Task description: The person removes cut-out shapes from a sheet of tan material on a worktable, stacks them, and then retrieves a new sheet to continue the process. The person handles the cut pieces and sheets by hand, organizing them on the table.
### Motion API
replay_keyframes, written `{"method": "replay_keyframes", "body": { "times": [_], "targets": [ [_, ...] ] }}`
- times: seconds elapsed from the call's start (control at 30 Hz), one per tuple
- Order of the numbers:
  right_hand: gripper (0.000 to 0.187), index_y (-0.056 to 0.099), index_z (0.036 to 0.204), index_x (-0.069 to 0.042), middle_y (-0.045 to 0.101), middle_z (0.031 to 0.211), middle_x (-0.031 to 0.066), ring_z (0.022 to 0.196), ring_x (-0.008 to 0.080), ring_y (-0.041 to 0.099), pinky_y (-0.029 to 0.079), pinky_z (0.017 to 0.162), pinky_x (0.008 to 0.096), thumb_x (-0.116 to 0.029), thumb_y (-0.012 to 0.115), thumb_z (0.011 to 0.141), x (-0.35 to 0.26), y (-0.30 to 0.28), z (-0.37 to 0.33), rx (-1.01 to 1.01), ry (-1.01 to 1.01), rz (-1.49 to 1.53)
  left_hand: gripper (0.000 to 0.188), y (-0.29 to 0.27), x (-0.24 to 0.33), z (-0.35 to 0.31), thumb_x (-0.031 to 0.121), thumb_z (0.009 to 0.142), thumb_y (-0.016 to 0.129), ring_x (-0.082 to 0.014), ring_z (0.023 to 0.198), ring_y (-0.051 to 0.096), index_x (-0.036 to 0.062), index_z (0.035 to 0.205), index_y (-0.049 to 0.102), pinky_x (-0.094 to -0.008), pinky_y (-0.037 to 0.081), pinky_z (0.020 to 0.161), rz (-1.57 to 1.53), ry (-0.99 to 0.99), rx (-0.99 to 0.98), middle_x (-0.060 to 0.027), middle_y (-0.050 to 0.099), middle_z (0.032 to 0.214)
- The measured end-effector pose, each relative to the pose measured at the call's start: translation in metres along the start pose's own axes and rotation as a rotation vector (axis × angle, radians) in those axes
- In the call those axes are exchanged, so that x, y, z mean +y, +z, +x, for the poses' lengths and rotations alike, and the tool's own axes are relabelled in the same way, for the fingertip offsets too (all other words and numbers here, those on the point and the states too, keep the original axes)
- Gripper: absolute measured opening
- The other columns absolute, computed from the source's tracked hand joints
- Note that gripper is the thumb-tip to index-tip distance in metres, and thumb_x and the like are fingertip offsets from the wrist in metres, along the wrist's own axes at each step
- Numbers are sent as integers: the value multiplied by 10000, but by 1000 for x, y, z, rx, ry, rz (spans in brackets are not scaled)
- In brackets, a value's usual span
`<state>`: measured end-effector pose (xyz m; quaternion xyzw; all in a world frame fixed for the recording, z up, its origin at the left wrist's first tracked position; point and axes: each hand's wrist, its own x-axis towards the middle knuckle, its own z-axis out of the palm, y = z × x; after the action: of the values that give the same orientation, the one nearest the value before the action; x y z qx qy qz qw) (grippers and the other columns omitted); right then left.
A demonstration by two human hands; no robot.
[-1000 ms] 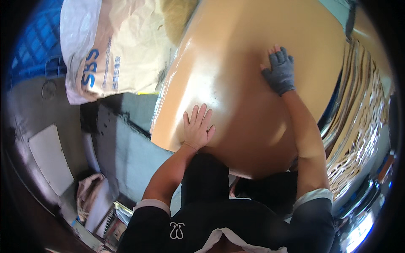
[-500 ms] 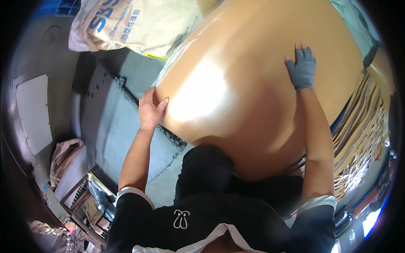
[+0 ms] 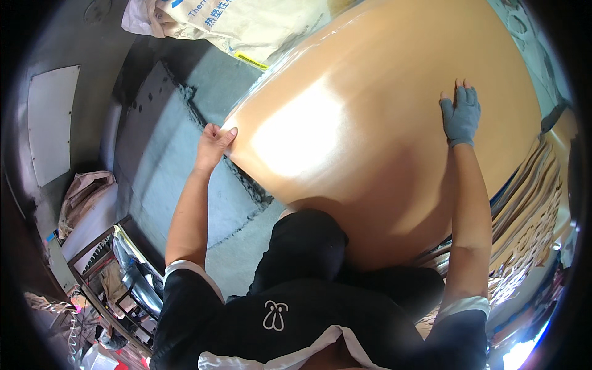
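Note:
A large glossy tan sheet (image 3: 388, 148) spreads out in front of me, with a bright patch of light on its left half. At its left corner, my bare left hand (image 3: 214, 147) pinches the sheet's edge, thumb on top and the other fingers partly hidden beneath. My right hand (image 3: 462, 118), in a grey fingerless glove, lies flat on the right part of the sheet with its fingers stretched out. My knee touches or nearly touches the sheet's near edge; I cannot tell which.
A white printed sack (image 3: 246, 28) lies beyond the sheet's left edge. Grey boards (image 3: 166, 148) are on the left, above a wooden frame rack (image 3: 102, 259). Tan sheets with cut-out edges (image 3: 530, 209) are stacked at the right. Clear plastic (image 3: 524, 31) shows at the far right.
My left hand has closed from resting over the sheet's corner to pinching it. The whole view has shifted a little. My right hand stays flat on the sheet.

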<state>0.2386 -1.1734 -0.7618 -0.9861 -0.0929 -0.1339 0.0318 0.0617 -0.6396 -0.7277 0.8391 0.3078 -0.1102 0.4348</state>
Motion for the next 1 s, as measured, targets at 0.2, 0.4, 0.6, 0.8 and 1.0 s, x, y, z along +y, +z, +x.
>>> {"method": "replay_keyframes", "body": {
  "times": [0.2, 0.4, 0.6, 0.8, 1.0],
  "targets": [
    [558, 508, 1258, -60, 454, 1331, 164, 1245, 316, 392, 311, 998, 420, -406, 573, 825, 4, 2, -1, 6, -2, 9, 323, -21, 32, -47, 197, 835, 688, -30, 609, 428, 101, 687, 417, -190, 363, 529, -305, 165, -157, 33, 493, 659],
    [535, 522, 1243, -60, 464, 1320, 166, 1235, 321, 402, 316, 997, 419, -390, 578, 826, 3, 0, -2, 27, 15, 63, 283, -34, 42, -65, 198, 826, 696, -30, 653, 492, 129, 719, 444, -195, 394, 596, -426, 59, -223, 50, 554, 700],
    [493, 543, 1214, -54, 488, 1295, 166, 1219, 322, 424, 335, 986, 425, -353, 592, 825, 2, -2, -1, 41, -3, 80, 277, -39, 41, -64, 188, 814, 706, -34, 663, 501, 143, 734, 445, -197, 404, 620, -457, 43, -249, 52, 563, 724],
    [456, 559, 1194, -47, 506, 1273, 171, 1204, 322, 443, 341, 987, 417, -319, 594, 829, 3, 1, 0, 86, -4, 118, 319, -41, 39, -59, 174, 802, 714, -29, 593, 442, 143, 698, 413, -189, 352, 531, -563, -7, -291, 64, 506, 660],
    [427, 565, 1187, -44, 513, 1263, 174, 1191, 328, 454, 356, 977, 419, -289, 581, 837, 7, 3, -1, 93, -33, 115, 310, -38, 39, -53, 137, 806, 700, -36, 594, 447, 144, 703, 408, -193, 363, 553, -686, -28, -331, 60, 509, 666]
  ]
}}
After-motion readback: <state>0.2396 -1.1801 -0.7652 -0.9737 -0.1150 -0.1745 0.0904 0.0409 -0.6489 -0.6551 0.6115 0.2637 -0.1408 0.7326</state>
